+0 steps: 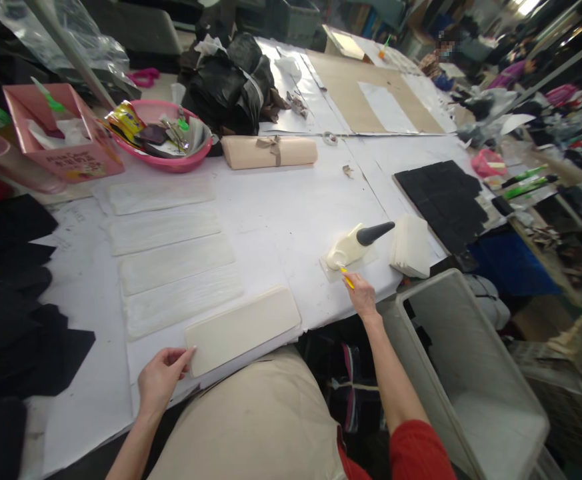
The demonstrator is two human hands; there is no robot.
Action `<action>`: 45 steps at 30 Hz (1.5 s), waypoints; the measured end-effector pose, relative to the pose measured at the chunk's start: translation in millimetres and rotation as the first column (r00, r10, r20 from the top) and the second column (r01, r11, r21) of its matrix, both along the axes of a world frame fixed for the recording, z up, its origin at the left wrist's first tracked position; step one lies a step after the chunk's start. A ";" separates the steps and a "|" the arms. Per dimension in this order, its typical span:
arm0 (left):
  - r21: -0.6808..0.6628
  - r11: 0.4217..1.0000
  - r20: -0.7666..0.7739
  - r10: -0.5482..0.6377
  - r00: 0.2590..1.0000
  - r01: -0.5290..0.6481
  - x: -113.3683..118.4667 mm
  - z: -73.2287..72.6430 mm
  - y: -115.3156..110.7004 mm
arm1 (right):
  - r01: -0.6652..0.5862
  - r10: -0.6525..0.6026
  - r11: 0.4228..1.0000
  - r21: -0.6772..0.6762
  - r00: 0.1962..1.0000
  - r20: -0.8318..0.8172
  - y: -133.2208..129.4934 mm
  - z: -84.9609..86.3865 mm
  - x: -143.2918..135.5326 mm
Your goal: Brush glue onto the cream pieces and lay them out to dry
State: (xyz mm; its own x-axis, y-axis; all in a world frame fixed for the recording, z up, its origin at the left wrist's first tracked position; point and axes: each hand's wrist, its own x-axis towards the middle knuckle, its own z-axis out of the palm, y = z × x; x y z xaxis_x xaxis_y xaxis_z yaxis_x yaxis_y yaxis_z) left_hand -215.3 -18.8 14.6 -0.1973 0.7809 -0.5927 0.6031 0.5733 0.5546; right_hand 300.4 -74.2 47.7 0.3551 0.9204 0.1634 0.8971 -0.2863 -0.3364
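My left hand (159, 379) rests on the near edge of the white table (291, 213), its fingertips touching the left end of a cream rectangular pad (243, 328). Several similar pale strips (171, 261) lie in a column behind that pad. My right hand (360, 294) pinches a thin yellow-handled tool (347, 277), whose tip reaches a small white glue pot (351, 247) with a dark cone-shaped top. To the right of the pot stands a stack of cream sheets (411, 245).
A grey plastic bin (465, 373) stands off the table's right corner. At the back are a pink basin (163, 137), a pink box (61, 133), a beige roll (269, 151) and black bags (231, 80). Black sheets (443, 200) lie right, dark fabric (11, 293) left.
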 end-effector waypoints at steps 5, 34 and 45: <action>0.032 0.999 -0.058 -0.005 0.998 0.007 4.2 1.6 -4.7 | 0.088 -0.061 0.981 0.175 0.986 -0.158 -18.0 12.1 -20.9; 0.100 0.990 0.287 0.066 0.956 -0.099 -0.5 -15.7 -3.6 | 0.281 -0.173 0.958 -0.055 0.416 -0.893 -25.2 -7.8 -248.3; 0.075 0.985 0.365 0.115 0.924 -0.152 -1.8 -9.1 -11.6 | 0.085 0.026 0.994 0.067 0.417 -0.909 -10.2 17.6 -309.2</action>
State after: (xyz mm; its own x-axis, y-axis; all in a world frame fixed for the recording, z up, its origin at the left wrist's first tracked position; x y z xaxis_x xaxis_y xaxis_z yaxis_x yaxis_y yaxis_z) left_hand -217.1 -30.4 5.5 -0.0934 0.8210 -0.5633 0.2752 0.5650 0.7778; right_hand -8.8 -84.4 65.3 0.3741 0.9070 -0.1933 0.0450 -0.2260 -0.9731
